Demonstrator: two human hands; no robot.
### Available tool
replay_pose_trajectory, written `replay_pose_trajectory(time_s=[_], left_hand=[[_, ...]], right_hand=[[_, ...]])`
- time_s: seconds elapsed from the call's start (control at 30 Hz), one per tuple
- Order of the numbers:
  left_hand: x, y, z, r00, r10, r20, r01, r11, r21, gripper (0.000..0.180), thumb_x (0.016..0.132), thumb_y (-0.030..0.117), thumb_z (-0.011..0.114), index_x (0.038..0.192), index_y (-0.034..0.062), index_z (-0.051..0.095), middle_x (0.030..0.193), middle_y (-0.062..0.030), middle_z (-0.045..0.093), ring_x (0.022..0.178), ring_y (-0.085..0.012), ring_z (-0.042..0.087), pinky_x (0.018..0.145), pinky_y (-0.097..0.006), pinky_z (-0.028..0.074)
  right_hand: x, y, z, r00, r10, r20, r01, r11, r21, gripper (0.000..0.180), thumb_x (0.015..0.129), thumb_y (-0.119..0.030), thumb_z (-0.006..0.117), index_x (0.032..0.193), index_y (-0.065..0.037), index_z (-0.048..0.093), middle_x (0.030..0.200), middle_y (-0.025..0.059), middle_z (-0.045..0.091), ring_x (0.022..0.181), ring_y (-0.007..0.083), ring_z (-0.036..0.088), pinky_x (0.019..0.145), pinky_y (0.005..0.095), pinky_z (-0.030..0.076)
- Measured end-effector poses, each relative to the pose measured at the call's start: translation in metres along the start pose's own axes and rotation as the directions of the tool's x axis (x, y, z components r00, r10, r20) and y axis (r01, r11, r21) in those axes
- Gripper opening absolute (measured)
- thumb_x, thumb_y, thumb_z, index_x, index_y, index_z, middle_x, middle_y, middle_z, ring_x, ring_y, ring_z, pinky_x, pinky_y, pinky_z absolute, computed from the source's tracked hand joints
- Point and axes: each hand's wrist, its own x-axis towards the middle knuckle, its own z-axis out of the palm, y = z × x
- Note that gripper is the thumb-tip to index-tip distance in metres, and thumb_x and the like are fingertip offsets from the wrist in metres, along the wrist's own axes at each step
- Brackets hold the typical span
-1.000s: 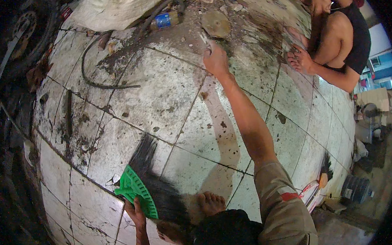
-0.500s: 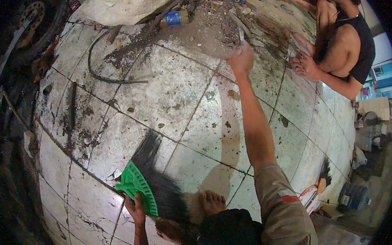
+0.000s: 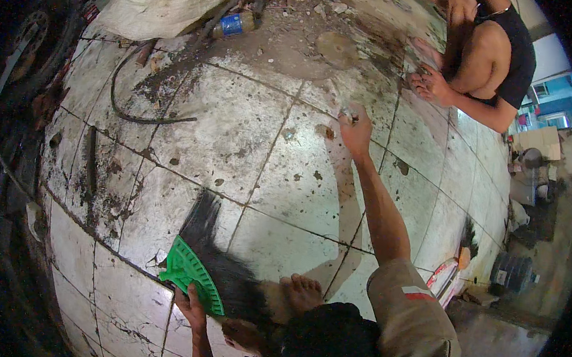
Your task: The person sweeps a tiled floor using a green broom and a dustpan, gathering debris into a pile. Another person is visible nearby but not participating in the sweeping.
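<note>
My left hand (image 3: pixel 192 305) is closed on the green plastic head of a broom (image 3: pixel 192 272), low and left of the middle. The broom's black bristles (image 3: pixel 227 266) fan out over the floor beside my bare feet. Stretched far forward, my right hand (image 3: pixel 356 132) is above the tiles, fingers closed round something small and pale, too unclear to name. Beyond it lies a heap of grey-brown dirt (image 3: pixel 287 57) with a round, flat, tan disc (image 3: pixel 337 49) at its right side.
A white woven sack (image 3: pixel 162 7), a blue-labelled jar (image 3: pixel 235 25) and a black hose (image 3: pixel 139 118) lie at the far left. Wheel parts (image 3: pixel 36 39) line the left edge. Another person (image 3: pixel 490 60) crouches at the far right. A large water bottle (image 3: pixel 513 272) lies at right.
My right hand has drawn back from the dirt heap toward me, with the small pale thing in its fingers. The tan disc now shows fully. My left hand still grips the broom.
</note>
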Motion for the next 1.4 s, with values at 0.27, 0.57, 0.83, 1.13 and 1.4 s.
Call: replay_pose_trajectory(time_s=[0.27, 0.57, 0.83, 1.13, 1.4], left_hand=[[0.004, 0.004, 0.009, 1.0, -0.016, -0.002, 0.016, 0.999, -0.047, 0.04, 0.103, 0.03, 0.059, 0.124, -0.0033, 0.057, 0.106, -0.0072, 0.065, 0.092, -0.0159, 0.059, 0.079, -0.033, 0.049], [0.002, -0.006, -0.004, 1.0, 0.021, 0.009, -0.021, 1.0, -0.014, 0.039, 0.102, 0.026, 0.061, 0.128, -0.0034, 0.057, 0.114, -0.0089, 0.063, 0.101, -0.018, 0.057, 0.09, -0.034, 0.046], [-0.001, 0.013, 0.007, 0.999, -0.028, -0.024, 0.027, 0.998, -0.063, 0.04, 0.103, 0.026, 0.06, 0.129, -0.0041, 0.056, 0.118, -0.0109, 0.063, 0.104, -0.0201, 0.056, 0.093, -0.035, 0.046], [-0.001, 0.006, 0.001, 0.999, -0.033, -0.023, 0.032, 0.999, -0.032, 0.036, 0.102, 0.026, 0.061, 0.122, -0.0034, 0.059, 0.11, -0.0087, 0.065, 0.097, -0.0169, 0.056, 0.086, -0.033, 0.048], [-0.002, 0.006, -0.002, 0.999, 0.016, -0.032, -0.016, 1.0, -0.002, 0.036, 0.102, 0.026, 0.062, 0.123, -0.0027, 0.059, 0.11, -0.0074, 0.065, 0.095, -0.0166, 0.057, 0.084, -0.032, 0.048]], right_hand=[[0.025, 0.025, -0.003, 0.968, 0.115, 0.225, -0.164, 0.964, 0.211, 0.017, 0.094, -0.019, 0.061, 0.098, -0.003, 0.064, 0.078, 0.0127, 0.067, 0.064, 0.0188, 0.06, 0.05, 0.0324, 0.046], [0.11, -0.124, 0.067, 0.862, 0.391, 0.323, -0.504, 0.585, 0.635, 0.015, 0.094, -0.014, 0.057, 0.091, 0.0, 0.061, 0.08, 0.0162, 0.07, 0.054, 0.0141, 0.055, 0.045, 0.0297, 0.041], [0.069, -0.093, 0.042, 0.885, 0.386, 0.26, -0.464, 0.685, 0.561, 0.019, 0.094, -0.016, 0.059, 0.101, 0.001, 0.063, 0.077, 0.0121, 0.069, 0.053, 0.0136, 0.051, 0.045, 0.0312, 0.042], [-0.115, -0.081, -0.019, 0.697, 0.305, 0.649, -0.598, 0.746, 0.293, 0.012, 0.097, -0.013, 0.056, 0.099, -0.005, 0.064, 0.075, 0.0038, 0.061, 0.057, 0.0122, 0.054, 0.048, 0.029, 0.042], [-0.186, -0.132, -0.023, 0.725, -0.179, 0.665, -0.121, 0.917, 0.379, 0.008, 0.095, -0.01, 0.057, 0.089, -0.007, 0.059, 0.077, 0.0056, 0.058, 0.06, 0.0167, 0.057, 0.048, 0.0296, 0.043]])
